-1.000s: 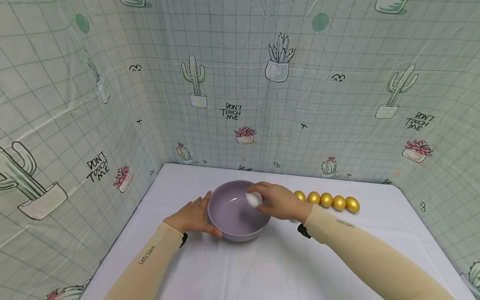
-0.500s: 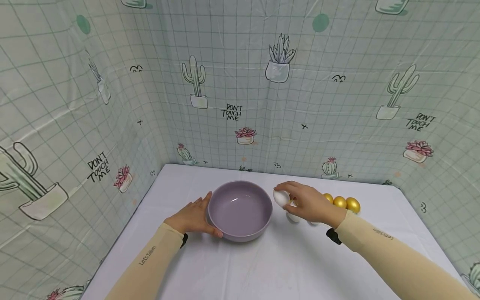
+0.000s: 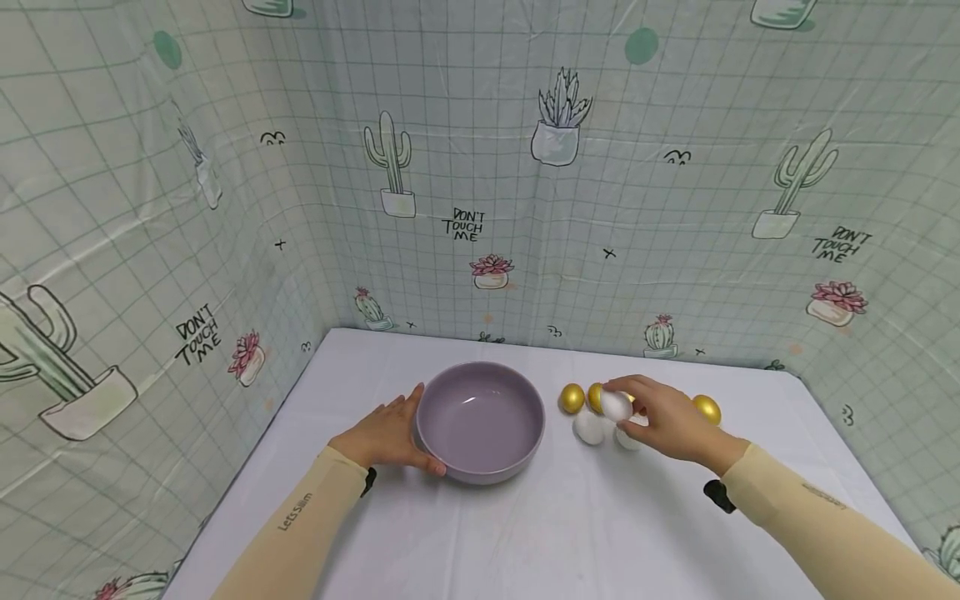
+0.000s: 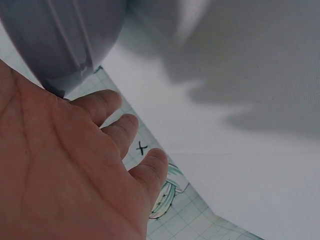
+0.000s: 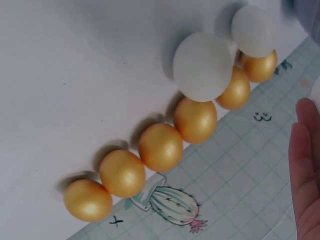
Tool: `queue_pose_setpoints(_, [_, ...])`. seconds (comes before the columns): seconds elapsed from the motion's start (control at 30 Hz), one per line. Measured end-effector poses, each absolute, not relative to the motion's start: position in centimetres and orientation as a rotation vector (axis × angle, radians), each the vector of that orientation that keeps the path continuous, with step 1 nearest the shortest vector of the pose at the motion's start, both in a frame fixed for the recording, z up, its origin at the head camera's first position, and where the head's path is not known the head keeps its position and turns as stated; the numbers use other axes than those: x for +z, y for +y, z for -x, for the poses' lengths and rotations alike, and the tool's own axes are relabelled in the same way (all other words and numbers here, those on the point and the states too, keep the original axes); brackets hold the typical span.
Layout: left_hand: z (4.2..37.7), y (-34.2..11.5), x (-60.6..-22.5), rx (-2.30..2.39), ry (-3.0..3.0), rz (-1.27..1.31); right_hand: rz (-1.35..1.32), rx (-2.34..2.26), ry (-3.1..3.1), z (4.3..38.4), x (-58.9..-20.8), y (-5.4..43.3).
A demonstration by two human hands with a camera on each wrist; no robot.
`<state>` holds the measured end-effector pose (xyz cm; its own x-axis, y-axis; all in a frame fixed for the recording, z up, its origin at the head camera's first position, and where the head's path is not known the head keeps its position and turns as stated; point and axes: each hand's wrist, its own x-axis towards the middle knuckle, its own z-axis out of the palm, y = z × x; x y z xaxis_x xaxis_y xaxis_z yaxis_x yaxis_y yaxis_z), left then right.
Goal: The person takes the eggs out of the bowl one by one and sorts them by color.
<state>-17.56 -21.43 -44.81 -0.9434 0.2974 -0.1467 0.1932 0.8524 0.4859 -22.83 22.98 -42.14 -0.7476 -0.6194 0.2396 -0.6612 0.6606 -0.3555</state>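
Observation:
My left hand [image 3: 386, 433] rests against the left side of a round mauve bowl [image 3: 480, 429], thumb and fingers spread along its outer wall. In the left wrist view several fingers [image 4: 125, 131] extend past the bowl's wall [image 4: 65, 40]. Over to the right, my right hand [image 3: 667, 422] pinches a white egg [image 3: 616, 407] between thumb and fingers, above the table. Two more white eggs lie below it, one nearer the bowl [image 5: 252, 31] and one partly behind the hand [image 5: 202, 66]. Only a sliver of the held egg [image 5: 316, 93] shows in the right wrist view.
A row of several golden eggs [image 5: 161, 147] lies behind the white ones; in the head view my right hand hides some of them. The white tabletop [image 3: 510, 542] ends at a cactus-print backdrop [image 3: 540, 217] behind and on both sides.
My right hand has moved right, from above the bowl to over the eggs, still pinching the white egg. The left hand and bowl have stayed in place.

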Motion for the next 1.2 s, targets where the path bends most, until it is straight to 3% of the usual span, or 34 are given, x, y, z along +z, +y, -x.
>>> queue_pose_setpoints(0.6, [17.3, -21.3, -44.4, 0.681, 2.817, -0.394, -0.919, 0.543, -2.848, 22.2, -44.7, 27.7])
queue_pose_setpoints(1.2, [17.5, -21.3, -44.7, 0.672, 2.822, -0.365, -0.841, 0.454, -2.966, 22.6, -47.0, 29.4])
